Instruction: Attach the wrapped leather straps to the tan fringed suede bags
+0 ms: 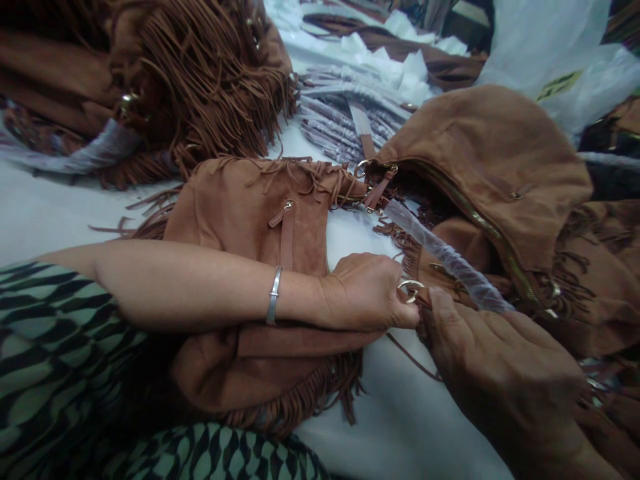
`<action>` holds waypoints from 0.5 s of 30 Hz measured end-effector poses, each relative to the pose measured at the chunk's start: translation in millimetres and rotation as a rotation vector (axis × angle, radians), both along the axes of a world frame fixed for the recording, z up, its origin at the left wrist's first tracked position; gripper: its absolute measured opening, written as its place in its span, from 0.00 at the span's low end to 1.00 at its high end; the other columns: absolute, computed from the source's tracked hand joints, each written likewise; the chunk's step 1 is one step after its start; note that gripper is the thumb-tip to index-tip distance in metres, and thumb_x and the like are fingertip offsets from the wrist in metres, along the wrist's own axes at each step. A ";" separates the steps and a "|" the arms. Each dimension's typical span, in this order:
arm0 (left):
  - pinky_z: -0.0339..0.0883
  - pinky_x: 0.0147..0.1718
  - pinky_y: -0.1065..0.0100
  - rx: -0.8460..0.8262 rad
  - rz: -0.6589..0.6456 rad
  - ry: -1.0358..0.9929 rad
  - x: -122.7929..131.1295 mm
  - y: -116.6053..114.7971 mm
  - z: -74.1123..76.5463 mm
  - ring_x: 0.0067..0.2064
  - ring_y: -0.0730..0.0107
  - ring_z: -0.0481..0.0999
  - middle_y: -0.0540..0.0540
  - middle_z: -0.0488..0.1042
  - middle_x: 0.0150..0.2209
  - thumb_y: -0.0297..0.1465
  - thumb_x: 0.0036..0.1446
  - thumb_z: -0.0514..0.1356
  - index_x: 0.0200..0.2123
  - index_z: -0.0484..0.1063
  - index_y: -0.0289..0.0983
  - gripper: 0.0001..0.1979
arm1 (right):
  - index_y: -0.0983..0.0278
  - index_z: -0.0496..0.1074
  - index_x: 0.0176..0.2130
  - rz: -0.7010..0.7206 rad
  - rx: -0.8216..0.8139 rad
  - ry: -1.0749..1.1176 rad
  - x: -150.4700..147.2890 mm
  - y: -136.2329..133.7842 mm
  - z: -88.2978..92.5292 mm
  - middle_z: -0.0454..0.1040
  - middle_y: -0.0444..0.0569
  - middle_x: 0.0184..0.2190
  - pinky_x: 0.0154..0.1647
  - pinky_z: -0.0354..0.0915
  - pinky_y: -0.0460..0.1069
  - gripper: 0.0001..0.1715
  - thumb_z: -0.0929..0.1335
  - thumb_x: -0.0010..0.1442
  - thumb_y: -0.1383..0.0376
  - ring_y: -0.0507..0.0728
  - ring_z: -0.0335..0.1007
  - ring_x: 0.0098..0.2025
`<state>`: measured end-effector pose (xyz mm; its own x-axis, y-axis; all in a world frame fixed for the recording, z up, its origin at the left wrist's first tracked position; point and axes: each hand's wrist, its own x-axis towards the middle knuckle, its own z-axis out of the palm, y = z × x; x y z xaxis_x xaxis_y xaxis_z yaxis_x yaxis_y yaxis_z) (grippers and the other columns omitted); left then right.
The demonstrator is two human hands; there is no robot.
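A brown suede handbag [240, 220] with fringe and a zipped pocket lies under my left forearm. My left hand [370, 290] is closed in a fist at the bag's right end, beside a metal ring [411, 291]. Just right of that ring, my right hand [495, 360] pinches a short brown strap end [424, 297], its thumb on top. The two hands almost touch. What lies inside the left fist is mostly hidden. A plastic-wrapped strap [445, 257] runs diagonally behind my right hand.
Another brown bag [490, 153] with a curved zipper stands at the right, with more fringed bags below it. A fringed pile [200, 73] fills the upper left. Wrapped straps [345, 110] lie at the back, near a clear plastic bag [545, 47]. White table surface [395, 413] shows in front.
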<state>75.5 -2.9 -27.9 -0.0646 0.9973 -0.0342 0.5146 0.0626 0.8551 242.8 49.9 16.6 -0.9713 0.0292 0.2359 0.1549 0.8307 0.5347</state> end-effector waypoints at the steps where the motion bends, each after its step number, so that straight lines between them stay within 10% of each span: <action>1: 0.55 0.23 0.71 -0.007 -0.004 0.004 0.0 -0.1 -0.1 0.25 0.70 0.68 0.49 0.71 0.22 0.41 0.43 0.56 0.23 0.72 0.36 0.14 | 0.76 0.74 0.37 -0.004 -0.004 -0.024 -3.8 0.6 4.0 0.70 0.52 0.18 0.28 0.58 0.54 0.13 0.66 0.60 0.66 0.58 0.63 0.21; 11: 0.58 0.23 0.73 -0.075 -0.303 -0.063 -7.5 3.5 3.2 0.25 0.74 0.69 0.52 0.71 0.22 0.41 0.45 0.57 0.28 0.72 0.36 0.14 | 0.64 0.74 0.35 -0.072 -0.399 -0.133 5.1 28.4 25.9 0.74 0.50 0.23 0.27 0.59 0.51 0.20 0.58 0.64 0.59 0.59 0.70 0.25; 15: 0.61 0.28 0.67 0.058 -0.371 0.293 -14.6 -0.8 19.1 0.32 0.64 0.71 0.45 0.73 0.30 0.40 0.55 0.51 0.32 0.74 0.38 0.16 | 0.61 0.73 0.26 -0.351 -0.639 -0.251 -7.3 29.2 36.6 0.71 0.47 0.18 0.20 0.55 0.49 0.21 0.59 0.60 0.55 0.57 0.66 0.19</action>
